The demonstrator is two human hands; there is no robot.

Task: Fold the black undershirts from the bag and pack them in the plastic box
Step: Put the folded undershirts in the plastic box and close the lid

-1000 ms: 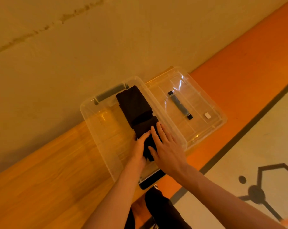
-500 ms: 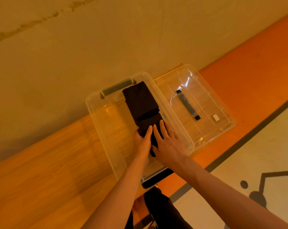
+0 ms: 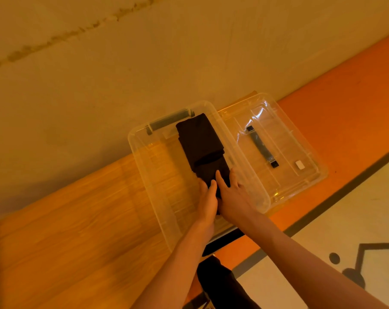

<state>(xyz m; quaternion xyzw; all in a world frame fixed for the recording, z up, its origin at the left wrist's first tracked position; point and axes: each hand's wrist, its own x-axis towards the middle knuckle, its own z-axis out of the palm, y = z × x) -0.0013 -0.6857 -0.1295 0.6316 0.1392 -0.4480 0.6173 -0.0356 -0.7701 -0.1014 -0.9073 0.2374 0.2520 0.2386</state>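
A clear plastic box [image 3: 148, 175] stands on a wooden surface against the wall. Inside it, along its right side, lie two folded black undershirts: one at the far end [image 3: 199, 137] and a second [image 3: 213, 169] nearer me, partly under the first. Both my hands are inside the box, side by side. My left hand [image 3: 208, 201] and my right hand [image 3: 232, 195] press flat, fingers straight, on the near end of the second undershirt. The part of it under my palms is hidden.
The box's clear lid [image 3: 276, 148], with a dark handle, lies upside down just right of the box. A beige wall [image 3: 144, 63] rises directly behind. An orange band [image 3: 345, 108] and a pale patterned floor lie to the right. Dark cloth [image 3: 220, 284] shows below my arms.
My hands have slid slightly further into the box along the near undershirt, staying flat on it. The camera has shifted a little.
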